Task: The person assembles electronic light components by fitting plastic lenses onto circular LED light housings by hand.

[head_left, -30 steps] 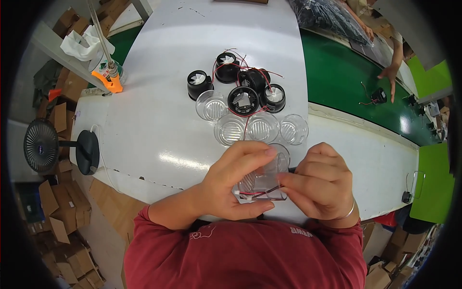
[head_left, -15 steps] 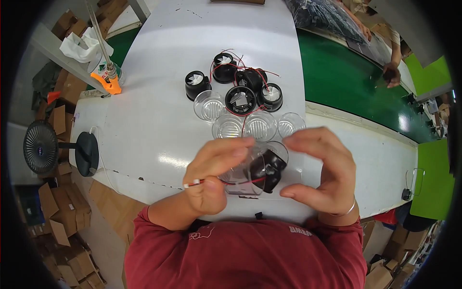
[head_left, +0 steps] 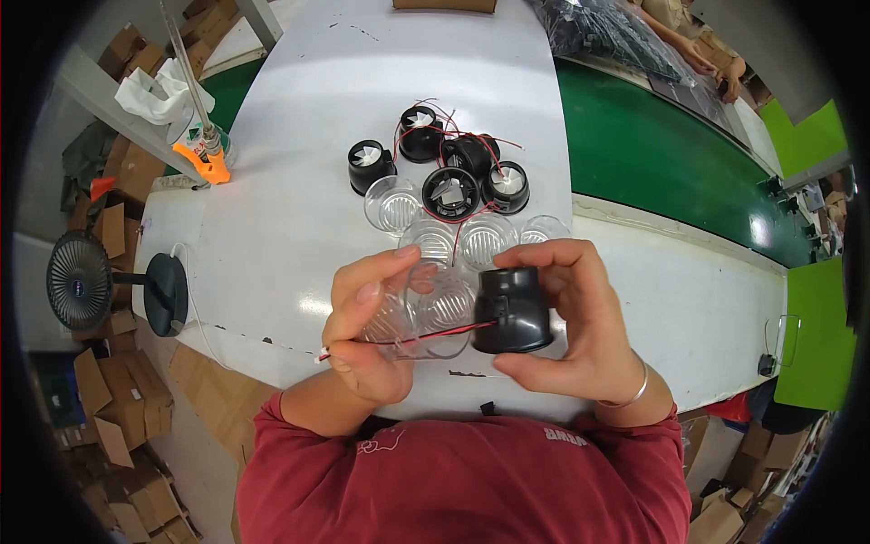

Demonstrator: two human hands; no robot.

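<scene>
Between thumb and fingers, my right hand (head_left: 584, 331) holds a black fan housing (head_left: 515, 313), its wide rim down. My left hand (head_left: 367, 335) is closed around a clear plastic cup (head_left: 403, 317), which lies on its side just left of the housing. A red-and-black wire (head_left: 435, 335) runs from the housing across the cup to my left thumb, ending in a small white connector (head_left: 323, 354). Beyond my hands stand several similar black housings, one (head_left: 451, 193) showing its inside. Several clear cups (head_left: 489, 241) sit in front of them, partly hidden by my fingers.
At left are a small fan (head_left: 80, 276) on a dark base and an orange-handled tool (head_left: 207, 165). A green conveyor belt (head_left: 652, 154) runs along the right, with a plastic-covered pile (head_left: 616, 41) and another person's hands (head_left: 711, 68) beyond. Cardboard boxes (head_left: 136, 399) lie at lower left.
The black housing, seen tilted behind the clear cup before, now sits rim down in my right hand, right of the cup. My left hand shifted slightly left. The other person's hand moved back.
</scene>
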